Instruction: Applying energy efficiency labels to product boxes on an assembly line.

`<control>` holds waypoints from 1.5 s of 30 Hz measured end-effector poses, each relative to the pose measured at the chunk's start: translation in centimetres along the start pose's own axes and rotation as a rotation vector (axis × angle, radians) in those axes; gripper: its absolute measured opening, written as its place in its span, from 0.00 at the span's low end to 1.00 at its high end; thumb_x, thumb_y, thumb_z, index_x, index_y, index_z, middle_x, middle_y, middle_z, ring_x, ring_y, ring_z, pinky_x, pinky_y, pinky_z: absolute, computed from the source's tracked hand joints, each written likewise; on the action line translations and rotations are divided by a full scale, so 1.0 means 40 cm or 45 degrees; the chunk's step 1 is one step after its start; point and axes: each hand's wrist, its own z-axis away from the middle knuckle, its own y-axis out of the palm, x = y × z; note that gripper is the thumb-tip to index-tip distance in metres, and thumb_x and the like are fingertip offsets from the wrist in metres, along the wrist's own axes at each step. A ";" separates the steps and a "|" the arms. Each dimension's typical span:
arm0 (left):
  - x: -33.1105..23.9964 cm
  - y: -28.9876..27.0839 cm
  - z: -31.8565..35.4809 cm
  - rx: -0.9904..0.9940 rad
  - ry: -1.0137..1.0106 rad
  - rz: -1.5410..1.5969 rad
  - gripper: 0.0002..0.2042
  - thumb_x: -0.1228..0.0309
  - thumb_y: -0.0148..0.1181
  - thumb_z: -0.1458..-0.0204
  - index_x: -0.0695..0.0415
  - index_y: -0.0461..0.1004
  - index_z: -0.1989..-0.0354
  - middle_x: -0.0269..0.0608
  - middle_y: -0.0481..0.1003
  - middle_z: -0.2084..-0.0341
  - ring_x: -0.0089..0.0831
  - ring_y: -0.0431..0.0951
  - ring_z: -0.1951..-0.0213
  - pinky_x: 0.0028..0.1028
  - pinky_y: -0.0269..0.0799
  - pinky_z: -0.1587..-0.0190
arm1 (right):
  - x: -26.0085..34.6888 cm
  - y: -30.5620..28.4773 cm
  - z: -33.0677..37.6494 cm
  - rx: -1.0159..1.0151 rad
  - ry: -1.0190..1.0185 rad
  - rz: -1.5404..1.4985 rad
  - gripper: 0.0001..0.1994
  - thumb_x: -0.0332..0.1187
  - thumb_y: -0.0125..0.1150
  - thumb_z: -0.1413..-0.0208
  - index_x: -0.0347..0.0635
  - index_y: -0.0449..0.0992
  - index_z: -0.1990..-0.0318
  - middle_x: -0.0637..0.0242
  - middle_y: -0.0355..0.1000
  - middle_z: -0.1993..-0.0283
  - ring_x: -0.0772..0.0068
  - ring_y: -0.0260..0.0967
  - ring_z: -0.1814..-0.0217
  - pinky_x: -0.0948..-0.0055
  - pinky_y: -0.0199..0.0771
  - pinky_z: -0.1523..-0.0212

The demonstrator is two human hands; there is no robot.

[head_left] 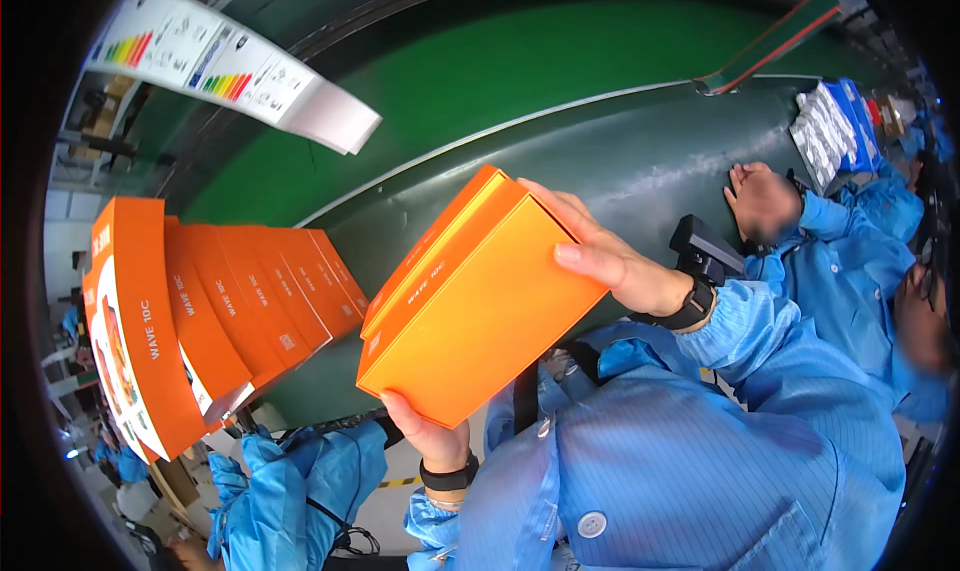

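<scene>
Two orange boxes, a nearer box and one behind it, are held together, tilted, above the dark green tabletop. My left hand grips their lower left end, its thumb on the near face and the other fingers partly hidden. At the upper right end, my right hand is closed round them, thumb on the near box's face and fingers over the far edge. To the left stands a row of several similar orange boxes, packed side by side; the leftmost box carries a picture.
A strip of white labels with coloured bars hangs at the upper left. Beyond the tabletop edge runs a green belt. At the right, a co-worker's hand rests on the table near silver-and-blue packages. Another person's blue sleeve is at lower left.
</scene>
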 end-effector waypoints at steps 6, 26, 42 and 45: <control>0.000 0.063 0.038 0.067 -0.010 -0.138 0.33 0.42 0.38 0.47 0.55 0.53 0.40 0.37 0.59 0.44 0.32 0.60 0.43 0.33 0.53 0.42 | -0.010 -0.042 0.112 -0.108 -0.074 -0.169 0.39 0.55 0.42 0.46 0.35 0.41 0.36 0.52 0.36 0.34 0.58 0.28 0.30 0.63 0.32 0.34; 0.000 -0.082 0.051 0.244 -0.336 -0.153 0.41 0.57 0.60 0.58 0.55 0.46 0.37 0.43 0.57 0.43 0.37 0.60 0.43 0.36 0.58 0.43 | -0.048 -0.001 0.040 -0.069 0.045 -0.328 0.32 0.49 0.39 0.42 0.36 0.46 0.37 0.58 0.42 0.33 0.65 0.35 0.30 0.69 0.34 0.34; 0.274 -0.155 0.009 -0.039 -0.898 -0.431 0.31 0.66 0.64 0.56 0.55 0.56 0.44 0.43 0.64 0.51 0.35 0.68 0.52 0.36 0.67 0.50 | -0.377 0.039 -0.375 0.393 0.703 0.146 0.21 0.55 0.56 0.51 0.45 0.76 0.64 0.73 0.72 0.70 0.76 0.69 0.68 0.73 0.69 0.69; 0.286 -0.175 0.001 -0.091 -0.957 -0.513 0.29 0.65 0.65 0.56 0.56 0.58 0.46 0.43 0.66 0.53 0.34 0.71 0.55 0.34 0.69 0.52 | -0.423 -0.003 -0.393 0.261 0.352 0.399 0.21 0.53 0.56 0.53 0.41 0.77 0.69 0.65 0.73 0.74 0.70 0.70 0.71 0.68 0.69 0.69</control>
